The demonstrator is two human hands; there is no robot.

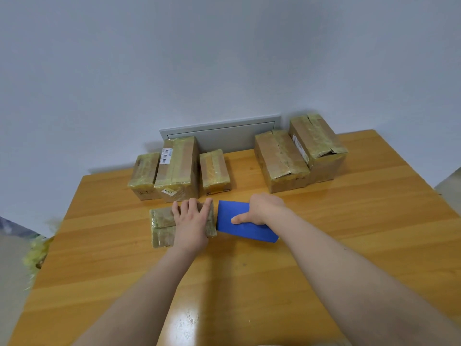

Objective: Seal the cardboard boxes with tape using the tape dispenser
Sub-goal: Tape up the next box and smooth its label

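Observation:
A small flat cardboard box [161, 227], wrapped in yellowish tape, lies on the wooden table [249, 283] in front of me. My left hand [192, 222] lies palm down on top of it, fingers spread and reaching over its far edge. Right beside the box sits the blue tape dispenser [245, 227]. My right hand [262, 211] grips the dispenser from above, thumb along its near side, with its left end touching the box's right edge.
Three taped boxes [178, 168] stand in a row at the back left. Two larger taped boxes [299, 153] stand at the back right. A grey wall panel [222, 131] sits behind them. Crumpled yellowish tape [37, 253] lies off the table's left edge.

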